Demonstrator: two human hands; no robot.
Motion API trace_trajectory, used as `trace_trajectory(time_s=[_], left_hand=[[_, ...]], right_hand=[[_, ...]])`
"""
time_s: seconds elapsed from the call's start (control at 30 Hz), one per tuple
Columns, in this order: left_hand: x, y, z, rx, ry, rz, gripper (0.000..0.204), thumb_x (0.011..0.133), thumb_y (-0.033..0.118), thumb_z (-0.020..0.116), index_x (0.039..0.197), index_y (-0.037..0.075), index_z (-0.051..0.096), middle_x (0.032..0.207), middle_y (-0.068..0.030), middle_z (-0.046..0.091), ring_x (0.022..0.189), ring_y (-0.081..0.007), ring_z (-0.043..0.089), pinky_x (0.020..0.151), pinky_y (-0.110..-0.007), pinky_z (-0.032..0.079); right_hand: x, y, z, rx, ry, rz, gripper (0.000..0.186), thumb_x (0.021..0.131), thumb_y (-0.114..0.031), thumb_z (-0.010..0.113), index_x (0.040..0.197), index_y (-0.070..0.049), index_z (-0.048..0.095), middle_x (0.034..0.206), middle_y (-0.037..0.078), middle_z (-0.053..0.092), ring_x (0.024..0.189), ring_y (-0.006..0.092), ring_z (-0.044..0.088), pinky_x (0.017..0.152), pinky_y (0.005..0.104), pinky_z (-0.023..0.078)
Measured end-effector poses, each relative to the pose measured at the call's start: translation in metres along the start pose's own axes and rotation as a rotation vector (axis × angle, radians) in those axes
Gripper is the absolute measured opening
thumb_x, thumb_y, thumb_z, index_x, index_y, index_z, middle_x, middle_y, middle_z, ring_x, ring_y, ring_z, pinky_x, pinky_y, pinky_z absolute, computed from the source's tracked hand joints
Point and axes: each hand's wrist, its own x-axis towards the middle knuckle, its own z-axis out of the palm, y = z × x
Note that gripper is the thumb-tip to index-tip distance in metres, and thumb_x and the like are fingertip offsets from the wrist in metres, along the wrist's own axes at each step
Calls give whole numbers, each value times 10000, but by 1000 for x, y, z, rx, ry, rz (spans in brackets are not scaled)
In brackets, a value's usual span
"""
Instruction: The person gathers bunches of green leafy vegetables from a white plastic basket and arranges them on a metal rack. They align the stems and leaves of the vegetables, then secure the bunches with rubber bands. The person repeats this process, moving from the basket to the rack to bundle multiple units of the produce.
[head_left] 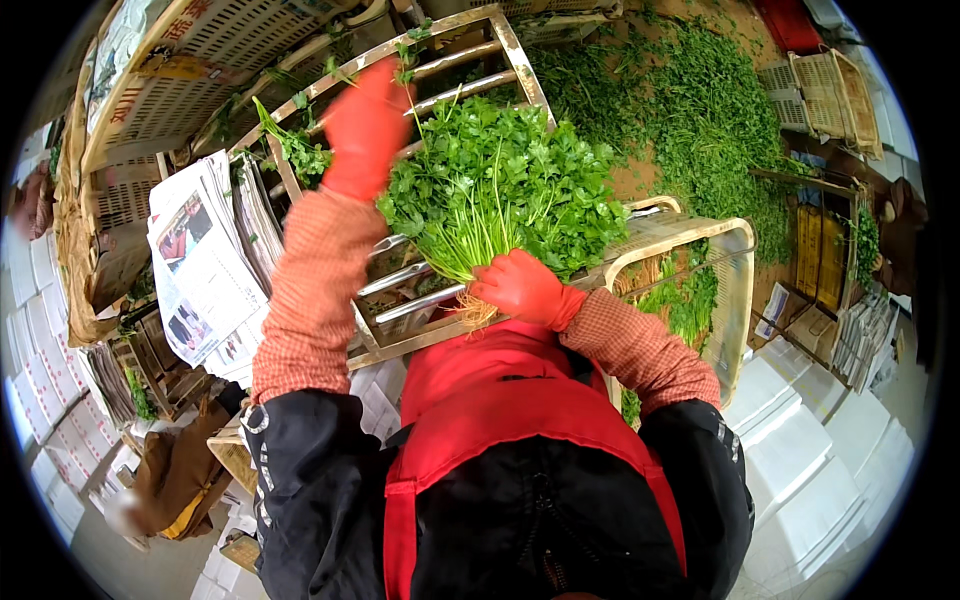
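In a red glove, my right hand (522, 290) is closed around the stems of a leafy green bunch of coriander (500, 190), just above its pale roots (477, 310). The bunch lies fanned out across a metal-barred rack (405, 278), its leaves pointing away from me. My left hand (368, 130), also red-gloved, is above the rack's far left part. Motion blurs its fingers, so whether they grip anything cannot be told. Loose green sprigs (300, 150) lie on the rack beside it.
Stacked newspapers (205, 260) sit left of the rack. A plastic crate (740, 300) holding more greens stands at my right. Trimmed greens (710, 120) cover the floor ahead. Large perforated crates (150, 110) rise at the far left, and white boxes (810, 470) are stacked at the right.
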Motion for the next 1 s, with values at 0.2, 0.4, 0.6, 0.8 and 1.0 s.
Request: trace_trajectory(time_s=[0.2,0.4,0.6,0.8,1.0], left_hand=[[-75,60,63,127,-569,189,304,826,401,626,921,114,660,753,-142,662,691,-341,638,619,-440,494],[-83,49,54,-146,-235,131,178,822,276,644,850,103,678,795,-107,658,692,-304,638,590,-388,495],[-103,20,29,-767,-430,-360,186,890,231,601,872,46,620,809,-72,654,607,-231,646,514,-293,489],[-107,24,25,-1082,-824,-799,362,915,240,555,1118,-48,475,930,-146,635,551,-208,638,397,-270,453],[-114,40,46,-868,-970,-754,310,851,209,620,1038,-26,544,808,-101,656,417,-142,543,355,-261,413]], right_hand=[[3,-1,2,7,-86,-12,255,749,-190,538,989,-124,596,1037,38,606,811,181,550,680,331,415],[1,-3,-3,19,28,0,216,754,-179,527,944,-122,612,856,23,568,790,192,552,657,332,422],[3,-3,-3,22,31,3,189,755,-176,530,923,-130,605,809,8,538,782,181,549,640,326,415],[1,-3,-1,20,66,3,167,764,-177,528,909,-143,605,785,2,529,766,176,546,625,325,416],[2,-4,-3,-11,50,1,169,766,-178,530,910,-146,613,808,0,540,790,172,551,645,317,422]])
